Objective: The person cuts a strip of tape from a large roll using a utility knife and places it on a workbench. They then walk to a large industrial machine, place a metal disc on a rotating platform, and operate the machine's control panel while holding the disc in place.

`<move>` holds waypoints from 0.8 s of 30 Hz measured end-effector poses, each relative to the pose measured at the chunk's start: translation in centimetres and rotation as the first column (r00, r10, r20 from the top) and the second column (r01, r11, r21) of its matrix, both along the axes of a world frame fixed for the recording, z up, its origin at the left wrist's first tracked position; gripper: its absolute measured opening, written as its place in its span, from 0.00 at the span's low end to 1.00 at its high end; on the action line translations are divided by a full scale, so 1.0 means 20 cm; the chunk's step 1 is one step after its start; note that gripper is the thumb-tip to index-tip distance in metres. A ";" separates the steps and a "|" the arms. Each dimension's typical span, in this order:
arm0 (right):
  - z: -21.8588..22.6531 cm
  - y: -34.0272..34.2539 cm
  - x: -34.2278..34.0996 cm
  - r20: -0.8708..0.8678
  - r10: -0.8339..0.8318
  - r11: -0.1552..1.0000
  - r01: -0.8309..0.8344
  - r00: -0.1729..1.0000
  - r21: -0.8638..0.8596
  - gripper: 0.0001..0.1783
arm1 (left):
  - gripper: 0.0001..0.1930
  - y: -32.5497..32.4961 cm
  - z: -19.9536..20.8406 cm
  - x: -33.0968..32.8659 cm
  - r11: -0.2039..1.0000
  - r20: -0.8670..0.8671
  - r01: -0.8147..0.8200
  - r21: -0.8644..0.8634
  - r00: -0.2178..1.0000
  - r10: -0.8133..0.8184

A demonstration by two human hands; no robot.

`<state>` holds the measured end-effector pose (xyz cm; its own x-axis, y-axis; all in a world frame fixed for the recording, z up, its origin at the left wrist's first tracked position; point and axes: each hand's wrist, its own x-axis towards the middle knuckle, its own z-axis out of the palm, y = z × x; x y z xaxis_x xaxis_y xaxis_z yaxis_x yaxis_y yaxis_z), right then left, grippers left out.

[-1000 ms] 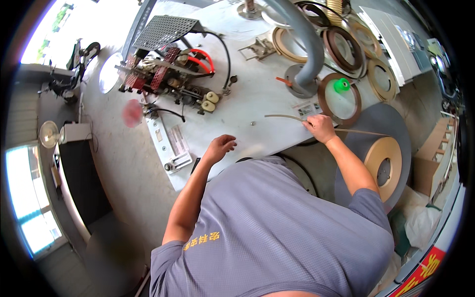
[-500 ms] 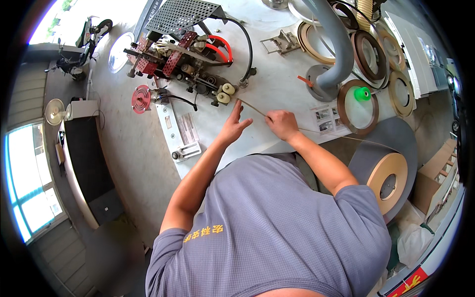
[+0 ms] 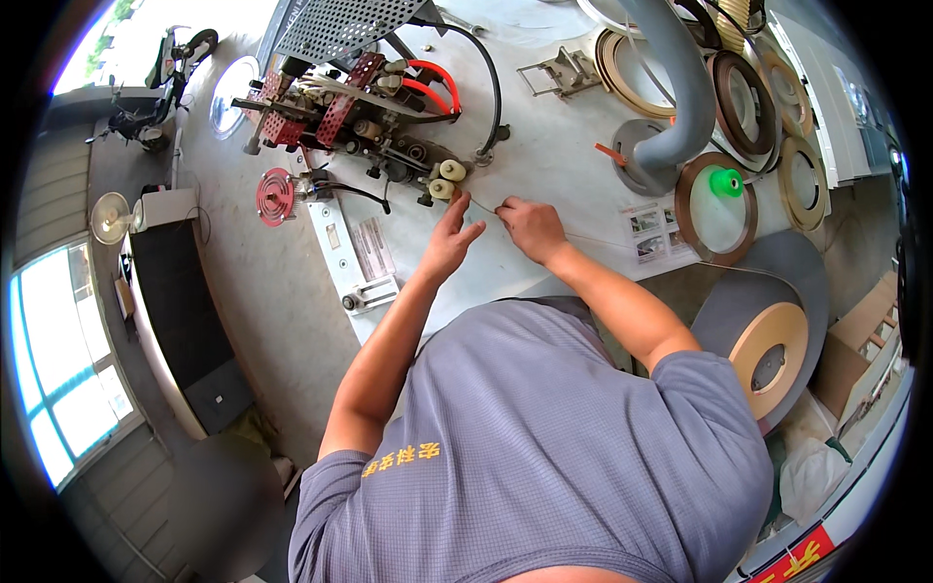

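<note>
A narrow edge banding strip (image 3: 481, 205) spans the short gap between my hands, beside two cream rollers (image 3: 447, 179) on the corner of a red-and-black bench machine (image 3: 381, 136). My left hand (image 3: 450, 245) has its fingers stretched up to the rollers, thumb apart, with its fingertips next to the strip's end. Closed in a pinch, my right hand (image 3: 533, 229) grips the strip just right of there. Behind it the strip trails right, toward a large tan roll (image 3: 783, 330) on a grey disc beyond the table edge. The strip's tip is hidden by my left fingers.
A grey duct (image 3: 680, 107) rises from the table at right. Rings of coiled banding (image 3: 746, 105) lie beyond it, near a green spool (image 3: 726, 183). A small metal fixture (image 3: 561, 74) sits at the back, and a perforated grey guard (image 3: 340, 27) covers the machine's top.
My right hand has moved left along with the strip, closer to the rollers, narrowing the gap between my hands. My left fingertips have shifted slightly left, up against the rollers.
</note>
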<state>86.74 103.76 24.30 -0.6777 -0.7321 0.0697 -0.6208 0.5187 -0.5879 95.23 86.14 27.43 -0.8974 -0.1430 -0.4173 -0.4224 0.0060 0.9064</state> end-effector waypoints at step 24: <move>0.01 0.02 -0.18 -0.067 0.131 0.990 -0.133 0.989 -0.038 0.07 | 0.27 -0.21 -0.07 0.24 0.977 0.107 -0.203 -0.069 0.972 0.210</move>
